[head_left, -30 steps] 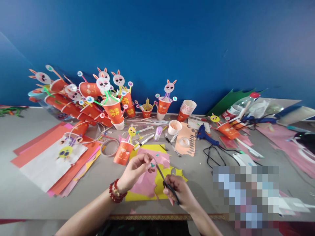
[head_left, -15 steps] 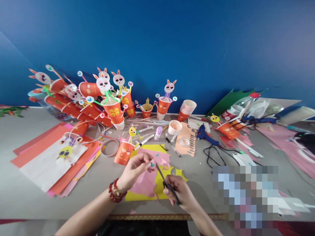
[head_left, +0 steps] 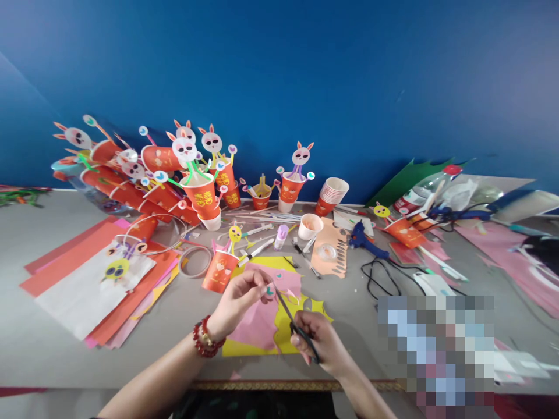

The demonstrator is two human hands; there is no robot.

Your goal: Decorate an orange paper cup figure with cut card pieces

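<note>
Gripping scissors [head_left: 285,306]; red cup [head_left: 292,190] holds rabbit [head_left: 301,156].

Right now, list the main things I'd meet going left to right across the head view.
White paper, tape roll, nearest orange cup, small paper piece in the left hand, scissors in the right hand, a blue glue gun, bottle.

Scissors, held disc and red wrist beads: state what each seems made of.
Scissors: slim grey blades, probably dull metal; smooth dark handles, likely plastic. Held disc: flat, without glare, seemingly matte paper. Red wrist beads: shiny, rounded, perhaps glass, stone or plastic.
</note>
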